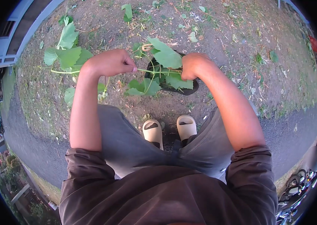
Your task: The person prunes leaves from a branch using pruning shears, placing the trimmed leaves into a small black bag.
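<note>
A leafy green vine (148, 70) is stretched sideways between my two hands. My left hand (114, 62) pinches its stem, and more of the vine with broad leaves (68, 56) extends past it to the left. My right hand (196, 65) is closed around the stem's other end; its fingertips are partly hidden. Several large leaves hang from the stretch between the hands. Below them a dark, round-rimmed container (186, 92) rests on the ground, partly covered by leaves.
Bare soil with dry bits and sparse grass (233, 33) surrounds the container. Loose leaves (127, 11) lie about. My feet in beige slides (152, 129) are near the paved strip (278, 131). A building (23, 30) stands at the upper left, and motorcycles (297, 187) at the lower right.
</note>
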Available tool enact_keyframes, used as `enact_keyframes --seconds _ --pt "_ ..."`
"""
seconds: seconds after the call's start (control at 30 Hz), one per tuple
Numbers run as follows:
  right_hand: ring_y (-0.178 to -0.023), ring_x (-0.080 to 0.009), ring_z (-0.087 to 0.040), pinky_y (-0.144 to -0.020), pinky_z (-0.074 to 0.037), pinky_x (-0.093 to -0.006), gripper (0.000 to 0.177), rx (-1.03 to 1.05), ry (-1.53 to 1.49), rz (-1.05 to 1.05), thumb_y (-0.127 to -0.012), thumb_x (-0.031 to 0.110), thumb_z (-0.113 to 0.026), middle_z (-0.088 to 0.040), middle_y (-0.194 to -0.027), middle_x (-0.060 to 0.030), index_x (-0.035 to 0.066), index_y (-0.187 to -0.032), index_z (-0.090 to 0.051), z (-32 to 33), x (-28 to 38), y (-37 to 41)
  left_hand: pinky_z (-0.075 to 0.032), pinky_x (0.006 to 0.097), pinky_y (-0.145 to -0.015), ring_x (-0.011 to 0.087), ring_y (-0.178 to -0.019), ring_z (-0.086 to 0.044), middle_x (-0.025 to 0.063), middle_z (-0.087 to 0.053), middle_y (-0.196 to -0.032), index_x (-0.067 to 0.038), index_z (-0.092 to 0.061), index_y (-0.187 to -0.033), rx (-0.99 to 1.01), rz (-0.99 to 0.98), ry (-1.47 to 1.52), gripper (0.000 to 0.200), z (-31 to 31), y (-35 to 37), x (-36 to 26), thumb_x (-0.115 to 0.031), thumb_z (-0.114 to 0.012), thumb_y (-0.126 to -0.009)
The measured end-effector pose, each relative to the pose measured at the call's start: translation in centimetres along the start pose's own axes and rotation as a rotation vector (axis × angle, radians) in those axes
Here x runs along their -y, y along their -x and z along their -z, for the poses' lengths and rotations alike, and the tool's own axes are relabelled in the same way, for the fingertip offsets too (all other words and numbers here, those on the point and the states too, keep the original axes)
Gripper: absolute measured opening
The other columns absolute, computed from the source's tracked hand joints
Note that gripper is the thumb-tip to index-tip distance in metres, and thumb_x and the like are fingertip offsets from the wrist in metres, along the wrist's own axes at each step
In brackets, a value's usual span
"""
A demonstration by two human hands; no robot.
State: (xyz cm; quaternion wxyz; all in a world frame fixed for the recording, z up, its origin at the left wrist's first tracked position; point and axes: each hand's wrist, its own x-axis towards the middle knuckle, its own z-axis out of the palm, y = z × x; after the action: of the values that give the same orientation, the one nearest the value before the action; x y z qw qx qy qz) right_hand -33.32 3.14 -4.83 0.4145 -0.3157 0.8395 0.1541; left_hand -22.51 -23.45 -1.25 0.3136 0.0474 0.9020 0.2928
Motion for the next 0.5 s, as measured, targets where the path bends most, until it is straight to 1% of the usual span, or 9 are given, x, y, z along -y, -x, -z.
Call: enact_keyframes --seconds 0.07,0.1,0.13,0.2,0.27,0.3,0.37,0.43,0.5 --pt "-0.102 -0.0325 -0.075 -0.09 -0.06 -0.0446 0.048 -0.018 0.022 0.014 -0.076 0.036 -0.08 -0.078 -0.113 -0.0169 0.002 -0.11 -0.079 -0.4 -0.3 -0.4 -0.049 0.0376 -0.067 0.014 -0.066 -0.058 0.009 -0.071 -0.075 -0.004 -0.079 -0.111 0.044 0.041 -0.014 0.026 0.4 -0.2 -1.3 -0.026 -0.072 -0.098" --pt "-0.102 -0.0325 -0.075 -0.09 -0.06 -0.0446 0.048 -0.017 0.022 0.017 -0.076 0.036 -0.08 -0.078 -0.113 -0.0169 0.002 -0.11 -0.079 -0.8 -0.5 -0.7 -0.05 0.0377 -0.067 0.0149 -0.067 -0.059 0.0095 -0.072 -0.077 -0.004 -0.08 -0.11 0.087 0.08 -0.03 0.026 0.5 -0.4 -1.7 -0.025 -0.072 -0.098" --pt "-0.101 -0.0326 -0.076 -0.09 -0.06 -0.0448 0.047 0.001 0.049 0.028 -0.076 0.036 -0.081 -0.078 -0.111 -0.017 0.002 -0.108 -0.08 -1.0 -0.5 -0.9 -0.05 0.0377 -0.067 0.0149 -0.067 -0.059 0.0095 -0.072 -0.077 -0.004 -0.08 -0.11 0.088 0.082 -0.029 0.026 0.3 -0.5 -1.5 -0.025 -0.072 -0.098" --pt "-0.1 -0.0326 -0.076 -0.089 -0.06 -0.0449 0.047 0.018 0.079 0.042 -0.075 0.036 -0.082 -0.078 -0.11 -0.0171 0.002 -0.107 -0.08 -1.1 -0.6 -1.3 -0.049 0.0383 -0.065 0.0151 -0.064 -0.057 0.0085 -0.071 -0.074 -0.004 -0.08 -0.11 0.098 0.044 0.004 0.026 -0.1 -0.8 -0.9 -0.025 -0.072 -0.097" --pt "-0.111 -0.0321 -0.074 -0.096 -0.059 -0.0439 0.051 0.149 0.128 0.037 -0.079 0.037 -0.082 -0.075 -0.126 -0.0142 0.007 -0.12 -0.078 -0.5 -0.4 -1.0 -0.049 0.0382 -0.065 0.015 -0.064 -0.057 0.0084 -0.07 -0.074 -0.005 -0.08 -0.11 0.123 0.058 -0.019 0.026 0.1 -1.0 -0.6 -0.026 -0.072 -0.097" --pt "-0.111 -0.0321 -0.074 -0.096 -0.059 -0.0439 0.051 0.15 0.131 0.04 -0.079 0.037 -0.082 -0.075 -0.126 -0.0142 0.007 -0.12 -0.078 -0.8 -0.5 -1.4 -0.049 0.0382 -0.065 0.0149 -0.064 -0.057 0.0083 -0.07 -0.073 -0.006 -0.08 -0.11 0.149 0.071 -0.044 0.026 0.2 -1.0 -0.5 -0.026 -0.072 -0.097" --pt "-0.098 -0.0355 -0.075 -0.089 -0.059 -0.044 0.048 0.063 0.043 0.116 -0.073 0.038 -0.084 -0.078 -0.106 -0.0192 0.001 -0.104 -0.08 -1.4 -1.3 -1.8 -0.048 0.0382 -0.064 0.0146 -0.064 -0.056 0.0075 -0.069 -0.072 -0.006 -0.08 -0.111 0.154 0.104 -0.054 0.025 0.4 -1.0 -0.4 -0.026 -0.073 -0.097" --pt "-0.099 -0.0358 -0.075 -0.09 -0.058 -0.0444 0.049 0.043 -0.009 0.132 -0.074 0.038 -0.084 -0.078 -0.107 -0.0197 0.001 -0.106 -0.08 -1.3 -1.9 -1.9 -0.048 0.0383 -0.064 0.0144 -0.064 -0.055 0.0066 -0.069 -0.071 -0.007 -0.08 -0.111 0.155 0.142 -0.064 0.025 0.7 -0.6 -0.4 -0.026 -0.073 -0.096" --pt "-0.1 -0.0362 -0.075 -0.09 -0.058 -0.0448 0.05 0.027 -0.064 0.153 -0.075 0.039 -0.083 -0.077 -0.107 -0.0201 0.001 -0.107 -0.079 -1.5 -2.5 -2.3 -0.046 0.0384 -0.063 0.0138 -0.063 -0.053 0.0044 -0.066 -0.07 -0.007 -0.08 -0.11 0.152 0.169 -0.01 0.025 1.0 0.1 -0.7 -0.027 -0.073 -0.097"
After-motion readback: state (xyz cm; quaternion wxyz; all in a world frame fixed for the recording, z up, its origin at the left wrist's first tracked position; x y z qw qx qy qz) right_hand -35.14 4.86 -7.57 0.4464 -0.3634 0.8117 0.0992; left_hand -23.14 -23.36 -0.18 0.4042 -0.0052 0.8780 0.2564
